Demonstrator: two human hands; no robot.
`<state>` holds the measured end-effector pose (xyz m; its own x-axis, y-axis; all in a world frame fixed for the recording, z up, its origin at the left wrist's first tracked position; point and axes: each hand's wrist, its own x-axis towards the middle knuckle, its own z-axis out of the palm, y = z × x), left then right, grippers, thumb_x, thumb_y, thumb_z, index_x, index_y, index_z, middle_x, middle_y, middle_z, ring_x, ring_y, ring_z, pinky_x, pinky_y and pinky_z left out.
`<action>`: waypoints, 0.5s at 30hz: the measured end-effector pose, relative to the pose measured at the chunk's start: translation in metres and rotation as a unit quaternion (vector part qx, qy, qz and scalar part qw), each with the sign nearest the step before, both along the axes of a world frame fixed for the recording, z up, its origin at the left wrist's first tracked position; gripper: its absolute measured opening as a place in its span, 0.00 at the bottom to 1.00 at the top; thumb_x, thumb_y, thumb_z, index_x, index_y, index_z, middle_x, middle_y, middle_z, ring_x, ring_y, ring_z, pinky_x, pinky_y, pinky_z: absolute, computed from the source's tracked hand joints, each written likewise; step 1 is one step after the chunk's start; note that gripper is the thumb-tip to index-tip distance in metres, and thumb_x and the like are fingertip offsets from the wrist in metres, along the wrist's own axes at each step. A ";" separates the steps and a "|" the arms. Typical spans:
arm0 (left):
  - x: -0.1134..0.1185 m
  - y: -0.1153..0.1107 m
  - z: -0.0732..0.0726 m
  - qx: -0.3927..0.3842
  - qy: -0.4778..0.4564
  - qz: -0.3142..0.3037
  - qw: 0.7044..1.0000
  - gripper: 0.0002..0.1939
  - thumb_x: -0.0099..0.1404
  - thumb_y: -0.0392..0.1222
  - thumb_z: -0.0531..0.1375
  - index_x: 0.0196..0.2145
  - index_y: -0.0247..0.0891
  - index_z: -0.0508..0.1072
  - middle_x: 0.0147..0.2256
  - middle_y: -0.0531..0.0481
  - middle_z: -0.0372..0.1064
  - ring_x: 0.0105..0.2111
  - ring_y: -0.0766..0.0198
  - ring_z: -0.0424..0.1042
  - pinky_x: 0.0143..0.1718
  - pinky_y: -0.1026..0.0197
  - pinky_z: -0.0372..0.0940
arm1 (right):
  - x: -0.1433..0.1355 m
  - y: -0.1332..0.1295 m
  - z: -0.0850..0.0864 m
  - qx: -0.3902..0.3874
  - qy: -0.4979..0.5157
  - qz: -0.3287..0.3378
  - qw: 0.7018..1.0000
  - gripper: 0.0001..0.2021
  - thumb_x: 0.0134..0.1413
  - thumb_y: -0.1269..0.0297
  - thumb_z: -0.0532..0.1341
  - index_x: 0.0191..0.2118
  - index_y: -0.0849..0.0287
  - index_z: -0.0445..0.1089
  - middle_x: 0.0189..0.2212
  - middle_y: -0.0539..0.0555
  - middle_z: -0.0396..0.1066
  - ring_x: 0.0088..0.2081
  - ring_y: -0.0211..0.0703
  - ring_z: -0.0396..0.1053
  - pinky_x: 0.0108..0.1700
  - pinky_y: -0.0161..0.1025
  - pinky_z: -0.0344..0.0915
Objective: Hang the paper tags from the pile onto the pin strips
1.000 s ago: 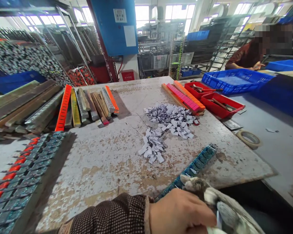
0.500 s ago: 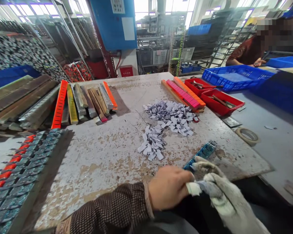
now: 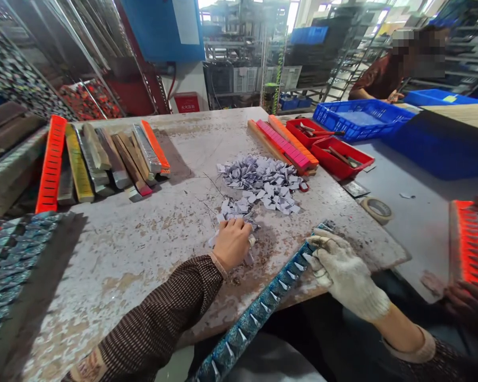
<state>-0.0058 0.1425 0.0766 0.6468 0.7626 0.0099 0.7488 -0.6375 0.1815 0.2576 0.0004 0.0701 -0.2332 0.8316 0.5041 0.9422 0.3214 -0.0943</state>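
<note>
My left hand [image 3: 234, 242], bare with a dark checked sleeve, reaches down onto the near end of a pile of small white paper-like pieces [image 3: 258, 178]. Its fingers are curled close together, and their tips are hidden. My right hand [image 3: 340, 268], in a whitish knitted glove, grips the upper part of a long blue glittery strip [image 3: 258, 313]. A row of pale, pointed pieces stands along that strip. It slants from the tabletop over the near edge towards my lap.
Spiked glittery strips [image 3: 19, 260] lie at left, below wooden and orange bars [image 3: 51, 164]. Pink and orange bars [image 3: 284, 143], red trays [image 3: 342, 159], a blue crate [image 3: 350, 119] and a tape roll [image 3: 376, 209] are at right. Another person's hands hold an orange strip [image 3: 468, 241].
My left hand has left my gloved hand and moved up and left to the white pile. More of the blue strip shows, with its pointed pieces. The camera view has shifted right.
</note>
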 end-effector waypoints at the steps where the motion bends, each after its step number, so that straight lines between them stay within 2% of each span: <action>1: 0.000 -0.001 0.001 -0.007 -0.002 -0.001 1.000 0.08 0.70 0.39 0.60 0.46 0.38 0.73 0.48 0.39 0.72 0.52 0.46 0.68 0.54 0.44 0.60 | -0.002 0.002 0.001 0.001 -0.018 0.003 1.000 0.06 0.64 0.70 0.57 0.38 0.57 0.71 0.50 0.62 0.74 0.62 0.58 0.67 0.60 0.58 0.70; 3: 0.000 -0.001 0.002 -0.021 -0.008 0.000 1.000 0.08 0.69 0.38 0.60 0.46 0.38 0.73 0.48 0.39 0.71 0.51 0.46 0.68 0.53 0.45 0.60 | -0.004 0.008 0.001 -0.007 -0.040 0.004 0.999 0.06 0.64 0.70 0.57 0.40 0.59 0.73 0.49 0.63 0.75 0.60 0.59 0.68 0.60 0.59 0.69; 7: 0.000 -0.002 0.002 -0.052 -0.035 -0.006 0.998 0.09 0.68 0.34 0.59 0.45 0.38 0.73 0.47 0.40 0.73 0.50 0.46 0.69 0.52 0.45 0.61 | -0.004 0.017 -0.004 -0.046 -0.048 0.030 0.997 0.07 0.61 0.72 0.57 0.35 0.58 0.72 0.45 0.63 0.75 0.58 0.59 0.70 0.59 0.58 0.69; 10: -0.003 -0.005 0.001 -0.077 -0.076 -0.010 0.994 0.10 0.67 0.30 0.58 0.44 0.38 0.74 0.45 0.42 0.76 0.49 0.48 0.70 0.55 0.44 0.59 | 0.001 0.017 -0.010 -0.057 -0.029 0.034 0.997 0.06 0.62 0.71 0.58 0.36 0.58 0.72 0.48 0.63 0.74 0.59 0.57 0.69 0.61 0.58 0.67; 13: -0.008 -0.007 0.003 -0.103 -0.135 -0.002 0.985 0.12 0.65 0.27 0.58 0.42 0.39 0.76 0.43 0.46 0.78 0.50 0.51 0.71 0.62 0.41 0.53 | 0.009 0.013 -0.014 -0.074 -0.002 0.040 0.996 0.04 0.64 0.67 0.60 0.36 0.57 0.70 0.52 0.62 0.72 0.62 0.57 0.66 0.63 0.57 0.66; 15: -0.009 -0.010 0.006 -0.125 -0.179 0.010 0.976 0.11 0.65 0.28 0.59 0.41 0.40 0.76 0.42 0.48 0.79 0.48 0.54 0.72 0.62 0.43 0.55 | 0.012 0.011 -0.011 -0.067 0.032 0.027 0.997 0.04 0.65 0.64 0.60 0.37 0.56 0.68 0.54 0.63 0.71 0.62 0.58 0.66 0.61 0.57 0.69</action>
